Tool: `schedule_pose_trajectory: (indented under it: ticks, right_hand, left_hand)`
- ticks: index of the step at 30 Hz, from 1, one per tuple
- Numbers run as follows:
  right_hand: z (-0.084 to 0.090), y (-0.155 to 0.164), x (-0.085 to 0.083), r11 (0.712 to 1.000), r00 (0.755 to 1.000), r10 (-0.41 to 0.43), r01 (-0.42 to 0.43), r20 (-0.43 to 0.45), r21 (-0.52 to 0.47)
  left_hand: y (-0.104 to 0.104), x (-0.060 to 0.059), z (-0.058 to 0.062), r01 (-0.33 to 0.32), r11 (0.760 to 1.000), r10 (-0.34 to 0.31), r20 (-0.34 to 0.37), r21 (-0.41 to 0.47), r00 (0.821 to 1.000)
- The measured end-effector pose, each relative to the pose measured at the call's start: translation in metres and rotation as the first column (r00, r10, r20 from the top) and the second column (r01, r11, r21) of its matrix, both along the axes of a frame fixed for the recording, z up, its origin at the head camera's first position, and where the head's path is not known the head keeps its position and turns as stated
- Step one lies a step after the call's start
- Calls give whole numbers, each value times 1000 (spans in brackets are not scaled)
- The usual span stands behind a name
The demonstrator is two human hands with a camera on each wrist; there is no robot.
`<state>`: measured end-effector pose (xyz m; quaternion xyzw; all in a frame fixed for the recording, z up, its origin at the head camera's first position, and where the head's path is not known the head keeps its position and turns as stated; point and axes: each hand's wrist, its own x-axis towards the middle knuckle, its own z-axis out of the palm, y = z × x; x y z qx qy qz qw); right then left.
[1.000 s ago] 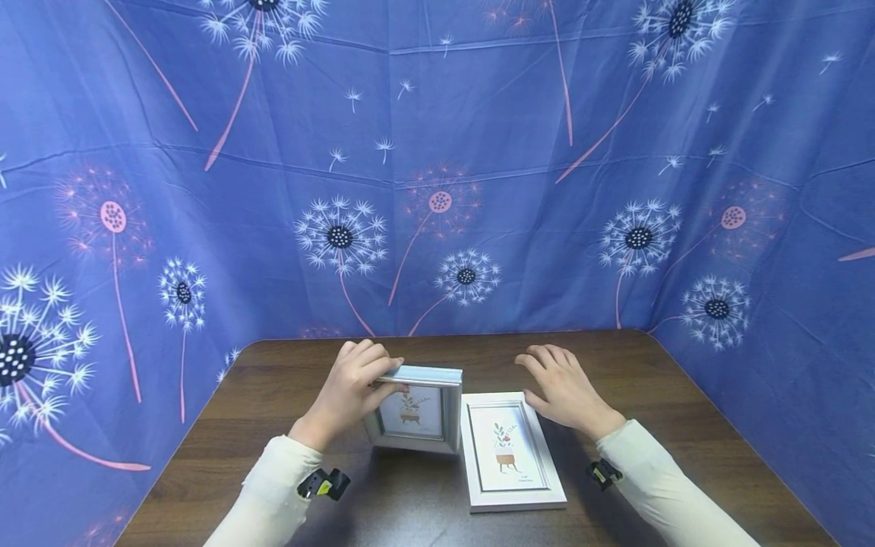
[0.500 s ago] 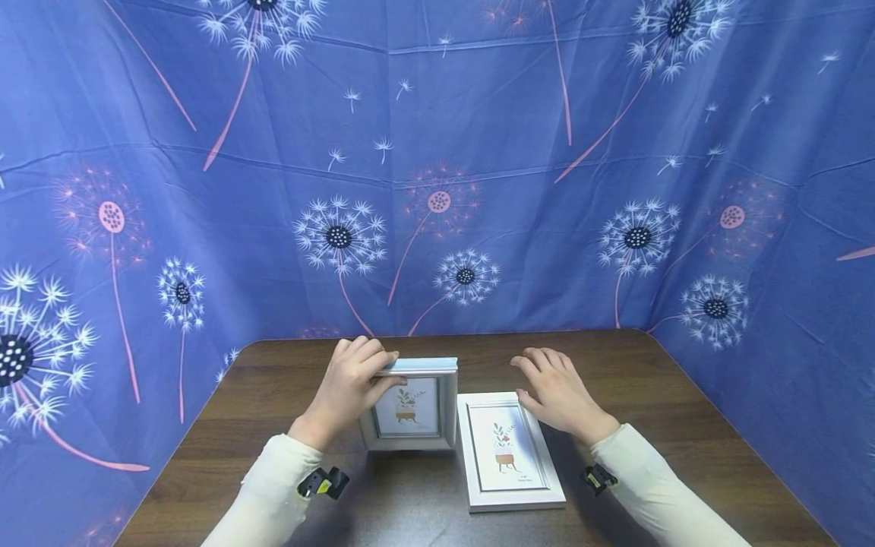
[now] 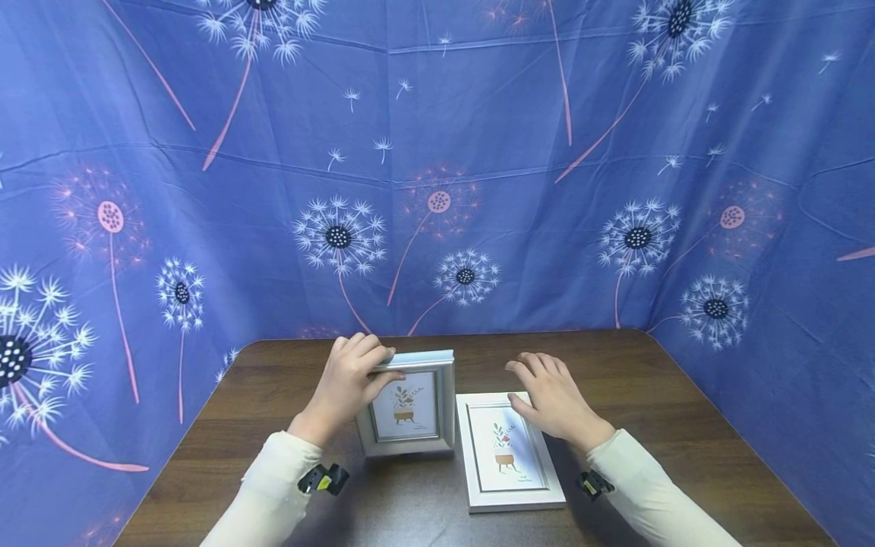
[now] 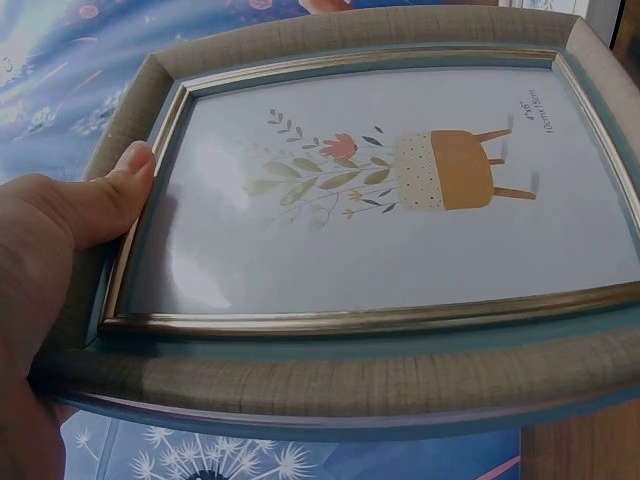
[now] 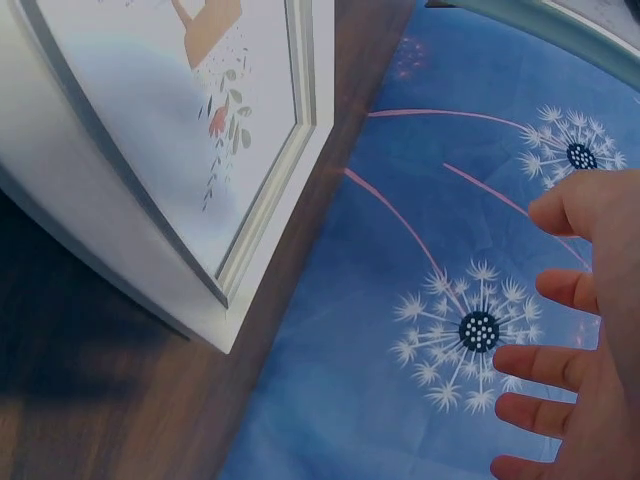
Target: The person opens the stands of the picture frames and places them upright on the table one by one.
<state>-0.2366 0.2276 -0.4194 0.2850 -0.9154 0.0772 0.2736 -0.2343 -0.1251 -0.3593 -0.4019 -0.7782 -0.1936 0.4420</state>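
My left hand (image 3: 349, 384) grips the top edge of a grey-beige picture frame (image 3: 446, 406), thumb across its front, fingers over the back. This frame stands nearly upright, its flower-pot picture facing me; whether its bottom edge touches the table I cannot tell. Close up in the left wrist view, the same picture frame (image 4: 330, 385) shows a gold inner lip, and the thumb presses its border. A white picture frame (image 3: 516, 497) lies flat on the table to the right. Over its far right corner hovers my right hand (image 3: 557, 399), fingers spread and loosely bent, holding nothing; the right wrist view shows this hand (image 5: 590, 340) apart from the white frame (image 5: 215, 315).
Both frames are on or over a dark brown wooden table (image 3: 225, 448) with rounded far corners. A blue dandelion-print cloth (image 3: 533, 251) hangs behind it and along both sides. Black wrist devices (image 3: 324, 480) sit at both cuffs.
The grey-beige frame has shifted slightly left and up in the head view and turned to face me more squarely. My right hand has moved a little left. The white frame stays almost still.
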Motion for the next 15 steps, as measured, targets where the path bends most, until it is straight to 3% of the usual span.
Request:
schedule_pose_trajectory:
  ticks: [8,15]
  right_hand:
    - [-1,-6,4,1000,1000,2,-2,31,0]
    - [-4,-15,8,1000,1000,30,-30,3,-3]
  left_hand:
    - [0,-3,0,-5,1000,5,-9,12,1000]
    - [0,-4,0,-9,1000,8,13,24,1000]
